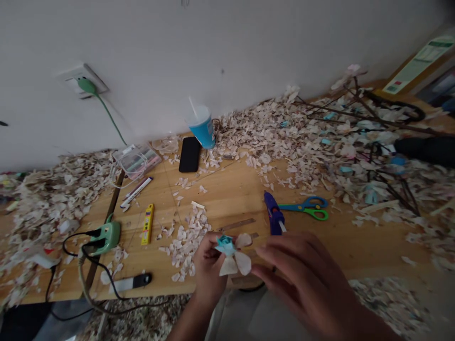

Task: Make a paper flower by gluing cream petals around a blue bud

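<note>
While the left hand [209, 272] grips the flower [230, 248], the right hand [307, 274] curls half-open by its petals [243, 263], any hold unclear, apparently arranging them; next calls for gentleness.

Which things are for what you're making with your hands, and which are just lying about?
Seem part of the job:
- the paper-like flower in the left hand, with the right hand close by
- loose petals
- probably the glue gun and scissors

Probably just lying about:
- phone
- blue cup
- pen
</note>
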A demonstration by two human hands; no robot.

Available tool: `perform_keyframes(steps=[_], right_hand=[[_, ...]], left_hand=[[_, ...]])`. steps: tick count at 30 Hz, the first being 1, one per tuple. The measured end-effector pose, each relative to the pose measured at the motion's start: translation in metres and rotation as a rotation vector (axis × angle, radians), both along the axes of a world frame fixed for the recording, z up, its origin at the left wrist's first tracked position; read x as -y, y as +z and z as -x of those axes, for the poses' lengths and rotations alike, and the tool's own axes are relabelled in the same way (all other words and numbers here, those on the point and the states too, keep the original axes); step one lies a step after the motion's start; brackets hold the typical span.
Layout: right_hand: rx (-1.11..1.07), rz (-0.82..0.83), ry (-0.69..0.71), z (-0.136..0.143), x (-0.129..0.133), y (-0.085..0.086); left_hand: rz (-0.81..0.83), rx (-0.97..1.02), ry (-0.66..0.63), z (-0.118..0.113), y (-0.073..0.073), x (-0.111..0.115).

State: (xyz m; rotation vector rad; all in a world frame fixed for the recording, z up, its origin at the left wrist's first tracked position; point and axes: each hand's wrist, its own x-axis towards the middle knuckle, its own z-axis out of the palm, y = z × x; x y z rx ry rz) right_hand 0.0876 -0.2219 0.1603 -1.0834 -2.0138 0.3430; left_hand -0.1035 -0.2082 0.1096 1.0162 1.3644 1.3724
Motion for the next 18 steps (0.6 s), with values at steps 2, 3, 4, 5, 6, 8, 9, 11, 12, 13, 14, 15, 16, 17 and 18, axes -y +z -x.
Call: perform_keyframes(steps=[2, 3, 4, 5, 6, 8, 9, 11, 12, 13, 14, 15, 16, 17, 18], right_hand=[[-0.055, 0.129, -0.05, 0.003, 0.0, 0.002], [-0.068, 0.182, -0.057, 0.005, 0.001, 0.003], [-0.075, 0.212, -0.052, 0.007, 0.002, 0.005], [-0.084, 0.216, -0.042, 0.009, 0.003, 0.006], [-0.093, 0.207, -0.034, 0.012, 0.003, 0.008], [-0.119, 0.189, -0.04, 0.019, 0.004, 0.01], [-0.132, 0.189, -0.051, 0.022, 0.004, 0.01], [-0.155, 0.186, -0.055, 0.027, 0.003, 0.009], [-0.161, 0.191, -0.041, 0.03, 0.002, 0.008], [-0.167, 0.202, -0.023, 0.032, 0.001, 0.007], [-0.173, 0.217, -0.004, 0.034, 0.0, 0.007], [-0.185, 0.231, 0.014, 0.035, -0.001, 0.006], [-0.195, 0.248, 0.03, 0.036, -0.002, 0.006], [-0.203, 0.27, 0.046, 0.037, -0.003, 0.007], [-0.212, 0.287, 0.06, 0.037, -0.004, 0.008]], left_hand=[[0.005, 0.075, -0.014, 0.004, -0.006, 0.001], [-0.011, 0.119, -0.024, 0.005, -0.007, 0.002], [-0.045, 0.174, -0.032, 0.006, -0.008, 0.002], [-0.081, 0.234, -0.046, 0.007, -0.007, 0.002], [-0.119, 0.292, -0.077, 0.006, -0.005, 0.002], [-0.138, 0.377, -0.153, 0.004, 0.002, 0.003], [-0.118, 0.388, -0.185, 0.003, 0.007, 0.003], [-0.069, 0.357, -0.219, 0.001, 0.015, 0.005], [-0.058, 0.339, -0.228, 0.0, 0.018, 0.006], [-0.05, 0.326, -0.23, -0.001, 0.019, 0.008], [-0.046, 0.314, -0.235, -0.001, 0.02, 0.009], [-0.032, 0.298, -0.247, 0.0, 0.02, 0.01], [-0.01, 0.275, -0.256, 0.001, 0.019, 0.011], [0.004, 0.251, -0.26, 0.001, 0.018, 0.012], [0.008, 0.229, -0.259, 0.002, 0.016, 0.013]])
